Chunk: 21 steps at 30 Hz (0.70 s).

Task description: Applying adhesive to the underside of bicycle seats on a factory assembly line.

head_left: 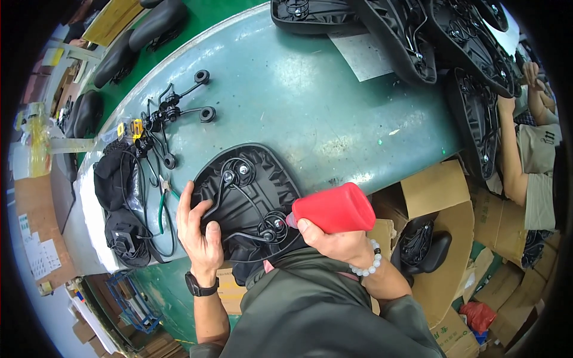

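A black padded saddle point(262, 173) lies upside down at the table's near edge, showing its folded cover, metal rails and coil springs. My left hand point(200, 235) grips its left rim, with the thumb on the underside and the fingers along the edge. In my right hand point(334, 241) is a red squeeze bottle point(335, 209), tilted on its side. The bottle's nozzle point(291, 221) points left, right at a bolt in the saddle's near right spring point(274, 225). Whether the nozzle touches the bolt, I cannot tell.
Left of the saddle lie green-handled pliers point(162, 209), black spring frames point(170, 113) and a dark bag with cables point(122, 179). More upturned saddles point(394, 36) are piled at the far right. An open cardboard box point(441, 238) stands near right; a co-worker's arm point(512, 143) reaches in beyond.
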### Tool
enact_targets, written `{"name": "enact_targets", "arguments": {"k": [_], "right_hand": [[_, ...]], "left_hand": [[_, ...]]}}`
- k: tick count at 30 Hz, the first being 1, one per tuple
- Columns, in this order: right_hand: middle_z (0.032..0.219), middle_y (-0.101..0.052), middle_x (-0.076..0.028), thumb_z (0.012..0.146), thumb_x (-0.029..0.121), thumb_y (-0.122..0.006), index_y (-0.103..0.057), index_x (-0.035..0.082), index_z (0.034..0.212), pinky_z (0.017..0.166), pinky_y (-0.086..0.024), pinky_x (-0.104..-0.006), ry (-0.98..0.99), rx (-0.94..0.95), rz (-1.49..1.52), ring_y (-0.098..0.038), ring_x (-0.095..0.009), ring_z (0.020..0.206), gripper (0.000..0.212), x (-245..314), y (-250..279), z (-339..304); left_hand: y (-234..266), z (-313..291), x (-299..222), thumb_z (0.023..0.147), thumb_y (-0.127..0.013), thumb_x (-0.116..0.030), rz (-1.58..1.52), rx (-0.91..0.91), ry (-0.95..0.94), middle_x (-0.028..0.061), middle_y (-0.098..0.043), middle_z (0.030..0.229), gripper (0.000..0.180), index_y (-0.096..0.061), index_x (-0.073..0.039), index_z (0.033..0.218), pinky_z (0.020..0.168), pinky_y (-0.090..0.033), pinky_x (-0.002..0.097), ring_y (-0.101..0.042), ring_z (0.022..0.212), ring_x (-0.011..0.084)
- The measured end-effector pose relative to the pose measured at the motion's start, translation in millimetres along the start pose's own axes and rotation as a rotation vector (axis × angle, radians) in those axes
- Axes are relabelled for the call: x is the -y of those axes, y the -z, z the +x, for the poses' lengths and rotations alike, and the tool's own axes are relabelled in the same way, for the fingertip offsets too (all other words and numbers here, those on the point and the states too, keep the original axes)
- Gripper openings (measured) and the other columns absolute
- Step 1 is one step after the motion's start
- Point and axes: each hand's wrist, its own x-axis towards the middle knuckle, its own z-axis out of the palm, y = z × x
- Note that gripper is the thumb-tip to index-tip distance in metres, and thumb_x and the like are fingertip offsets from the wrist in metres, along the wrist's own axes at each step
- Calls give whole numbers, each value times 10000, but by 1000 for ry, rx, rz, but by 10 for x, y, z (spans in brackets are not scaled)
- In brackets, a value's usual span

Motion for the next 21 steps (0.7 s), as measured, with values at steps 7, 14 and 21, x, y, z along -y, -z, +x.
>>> {"name": "enact_targets", "arguments": {"k": [7,14,21], "right_hand": [[783,-693,-89,786,83,-706,-657,-17,889,625,-529,-298,-127,-19,184,-683,-175,712,151,-17,21,36],[921,-641,-132,871,181,-573,-598,-19,976,746,-510,-360,-601,-246,1080,-623,-203,721,227,-311,103,-54],[901,-638,-119,847,309,-580,-604,2,972,931,-440,-462,-424,-363,1376,-622,-279,838,333,-319,283,158]], "left_hand": [[89,28,105,964,-392,-391,-136,-9,8,218,-484,1332,499,-497,11,1239,1042,-316,448,-469,1218,341],[575,-761,714,921,-525,-170,-17,215,279,-11,-568,939,534,-353,10,1393,698,-441,226,-500,743,83],[433,-304,-162,824,-524,-3,-1381,-14,892,19,-579,839,462,-412,-10,1272,830,-549,522,-625,793,175]]}}
